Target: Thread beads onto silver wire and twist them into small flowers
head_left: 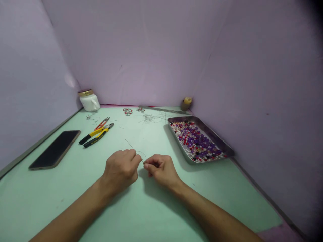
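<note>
Near the middle of the green tabletop (106, 215), a thin wire (130, 144) runs between my two hands, one straight end sticking up to the left and a small loop curving above. My left hand (122, 168) is closed round the wire, back of the hand upward. Just to its right, my right hand (160, 169) pinches the wire between thumb and forefinger, the other fingers curled. The fingertips of both hands are almost touching. Whether a bead sits at the pinch is too small to tell.
A metal tray (208, 129) of mixed beads stands at right. Pliers (97, 135), red snips (101, 123) and a phone (55, 149) lie at left. Behind are a white jar (89, 102), beaded pieces (128, 111), loose wires (150, 117) and a small container (186, 104).
</note>
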A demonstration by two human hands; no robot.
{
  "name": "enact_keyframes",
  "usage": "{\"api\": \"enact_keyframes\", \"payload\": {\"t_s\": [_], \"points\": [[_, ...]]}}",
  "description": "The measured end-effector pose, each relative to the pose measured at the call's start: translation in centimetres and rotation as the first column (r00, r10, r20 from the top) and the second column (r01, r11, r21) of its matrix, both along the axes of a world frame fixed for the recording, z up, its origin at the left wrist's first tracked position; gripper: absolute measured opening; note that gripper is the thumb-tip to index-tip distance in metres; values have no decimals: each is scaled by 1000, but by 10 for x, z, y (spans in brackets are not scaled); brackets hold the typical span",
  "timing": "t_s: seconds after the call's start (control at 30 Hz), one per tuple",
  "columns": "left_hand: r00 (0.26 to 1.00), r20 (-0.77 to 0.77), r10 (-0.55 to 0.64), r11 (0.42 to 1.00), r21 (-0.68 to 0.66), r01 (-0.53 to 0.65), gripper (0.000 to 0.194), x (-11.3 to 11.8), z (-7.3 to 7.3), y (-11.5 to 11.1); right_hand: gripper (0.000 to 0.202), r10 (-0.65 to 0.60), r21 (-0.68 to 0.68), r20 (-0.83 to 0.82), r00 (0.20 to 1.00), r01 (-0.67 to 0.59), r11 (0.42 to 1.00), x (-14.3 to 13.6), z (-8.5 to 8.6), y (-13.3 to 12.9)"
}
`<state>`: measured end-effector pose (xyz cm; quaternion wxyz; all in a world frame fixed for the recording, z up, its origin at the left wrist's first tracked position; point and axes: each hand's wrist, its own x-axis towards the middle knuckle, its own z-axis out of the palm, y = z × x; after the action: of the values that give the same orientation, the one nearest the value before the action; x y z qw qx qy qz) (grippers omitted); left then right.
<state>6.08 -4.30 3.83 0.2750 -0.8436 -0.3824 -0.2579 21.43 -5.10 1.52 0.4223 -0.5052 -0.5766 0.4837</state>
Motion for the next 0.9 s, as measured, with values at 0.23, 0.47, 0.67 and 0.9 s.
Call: {"api": "enact_keyframes", "payload": {"t_s": [0.23, 0.47, 0.67, 0.9], "points": [[989, 118, -86, 987, -124, 100, 11, -7, 11, 14, 14, 84, 306, 340, 936, -195, 932, 3, 1, -3], [975, 186, -121, 979, -139, 148, 13, -8, 10, 16, 11, 172, 156, 287, 942, -223, 962, 2, 3, -1], [970, 229, -80, 983, -142, 115, 7, -9, 12, 19, 12, 103, 53, 229, 968, -119, 992, 3, 0, 1], [802, 549, 236, 920, -392, -3, 10, -12, 14, 18, 8, 93, -203, -41, 995, -100, 974, 1, 0, 6]]}}
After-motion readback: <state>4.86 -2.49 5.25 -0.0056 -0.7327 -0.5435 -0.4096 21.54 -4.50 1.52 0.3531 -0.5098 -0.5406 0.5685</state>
